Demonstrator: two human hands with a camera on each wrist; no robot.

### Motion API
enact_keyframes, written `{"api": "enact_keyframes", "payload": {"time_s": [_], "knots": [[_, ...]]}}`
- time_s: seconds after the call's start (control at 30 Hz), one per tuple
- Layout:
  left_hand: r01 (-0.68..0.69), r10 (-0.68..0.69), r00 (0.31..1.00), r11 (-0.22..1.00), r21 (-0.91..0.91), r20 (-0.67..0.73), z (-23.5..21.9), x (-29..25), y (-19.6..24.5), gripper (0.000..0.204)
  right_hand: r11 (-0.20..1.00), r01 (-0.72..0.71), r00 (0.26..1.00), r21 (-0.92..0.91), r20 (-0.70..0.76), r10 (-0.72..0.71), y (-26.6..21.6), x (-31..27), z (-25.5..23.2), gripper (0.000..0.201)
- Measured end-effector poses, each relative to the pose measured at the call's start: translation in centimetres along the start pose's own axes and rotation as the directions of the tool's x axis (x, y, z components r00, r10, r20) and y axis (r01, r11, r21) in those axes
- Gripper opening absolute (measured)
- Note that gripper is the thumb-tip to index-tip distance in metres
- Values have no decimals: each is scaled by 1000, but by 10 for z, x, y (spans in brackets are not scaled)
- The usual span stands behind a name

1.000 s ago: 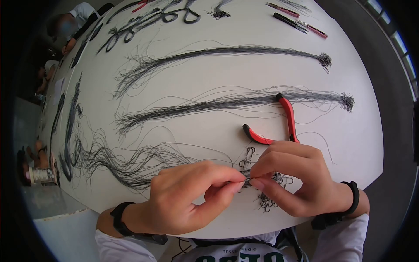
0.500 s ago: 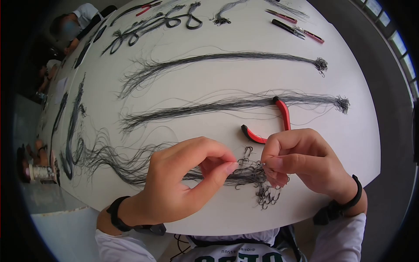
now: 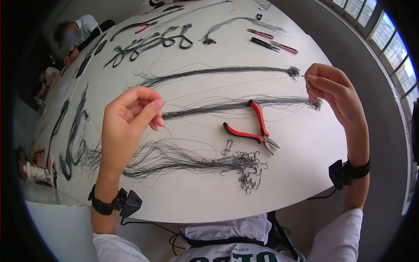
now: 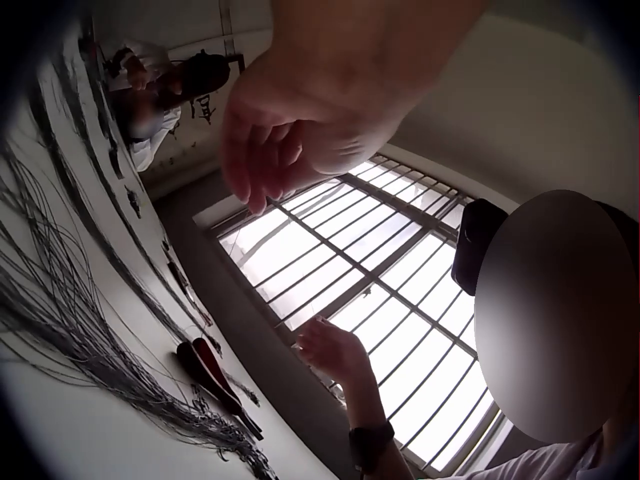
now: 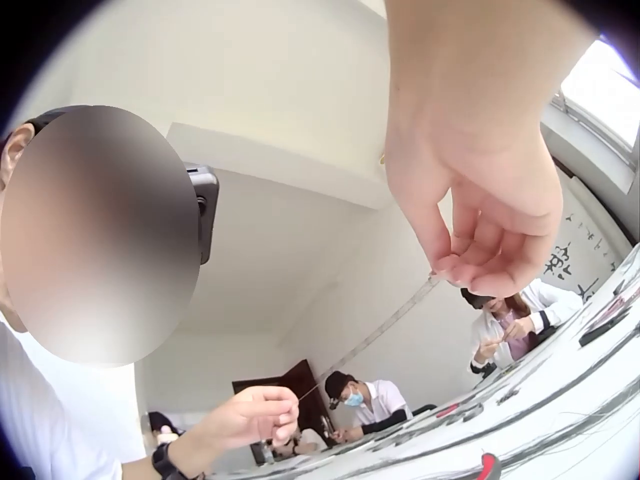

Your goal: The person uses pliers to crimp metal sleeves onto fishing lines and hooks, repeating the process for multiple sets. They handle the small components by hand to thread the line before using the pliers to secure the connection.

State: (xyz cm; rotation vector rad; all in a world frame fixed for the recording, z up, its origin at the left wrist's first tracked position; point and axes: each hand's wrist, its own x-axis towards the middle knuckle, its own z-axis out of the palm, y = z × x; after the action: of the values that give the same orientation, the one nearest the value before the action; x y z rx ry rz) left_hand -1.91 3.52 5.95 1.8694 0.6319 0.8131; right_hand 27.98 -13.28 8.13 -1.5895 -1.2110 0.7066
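My left hand (image 3: 126, 118) is raised over the left of the white table, thumb and fingertips pinching one end of a thin fishing line (image 3: 227, 86). The line runs nearly straight across to my right hand (image 3: 334, 89), far to the right, which pinches a small dark fish hook (image 3: 302, 76), mostly hidden by the fingers. Below and between the hands lies a loose bundle of dark lines (image 3: 174, 159) ending in a heap of fish hooks (image 3: 248, 170). Red-handled pliers (image 3: 262, 129) lie spread just above that heap. In the right wrist view, the line slants between both hands.
Two straighter bundles of hooked line (image 3: 227, 70) (image 3: 209, 108) stretch across the table (image 3: 283, 196). Farther back are looped bundles (image 3: 170, 41), thread snips (image 3: 266, 44) and another red-handled tool (image 3: 144, 28). Another person (image 3: 78, 32) sits at the far left, and a spool (image 3: 39, 172) stands at the left edge.
My hands were close together over the hook heap. They have moved up and far apart, drawing a single line out between them. The heap and pliers now show uncovered.
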Motion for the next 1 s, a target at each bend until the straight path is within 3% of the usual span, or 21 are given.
{"api": "enact_keyframes", "payload": {"time_s": [0.13, 0.33, 0.53, 0.6, 0.67, 0.73, 1.0], "knots": [[26, -30, 995, 999, 39, 95, -12, -2, 8, 6, 996, 24, 993, -86, -115, -33, 1, -3, -15, 15], [13, -22, 999, 981, 193, 48, -39, 1, 13, 3, 986, 32, 982, -166, -178, -61, 2, -6, -47, 12], [46, -53, 998, 955, 294, 15, -83, 7, -15, 3, 915, -245, 959, -321, -217, 180, 44, -6, -53, 16], [49, -61, 998, 893, 446, 12, -91, 7, -33, 7, 876, -302, 946, -377, -232, 226, 64, -5, -51, 14], [78, -88, 996, 859, 505, -4, -95, 7, -45, 8, 863, -306, 940, -402, -273, 206, 87, -1, -51, 12], [-26, 5, 999, 789, 614, 36, -101, 7, -62, 7, 836, -325, 931, -443, -305, 201, 99, 1, -51, 14], [40, -37, 999, 751, 659, -18, -110, -4, -75, 8, 775, -379, 912, -506, -346, 220, 110, 2, -54, 16]]}}
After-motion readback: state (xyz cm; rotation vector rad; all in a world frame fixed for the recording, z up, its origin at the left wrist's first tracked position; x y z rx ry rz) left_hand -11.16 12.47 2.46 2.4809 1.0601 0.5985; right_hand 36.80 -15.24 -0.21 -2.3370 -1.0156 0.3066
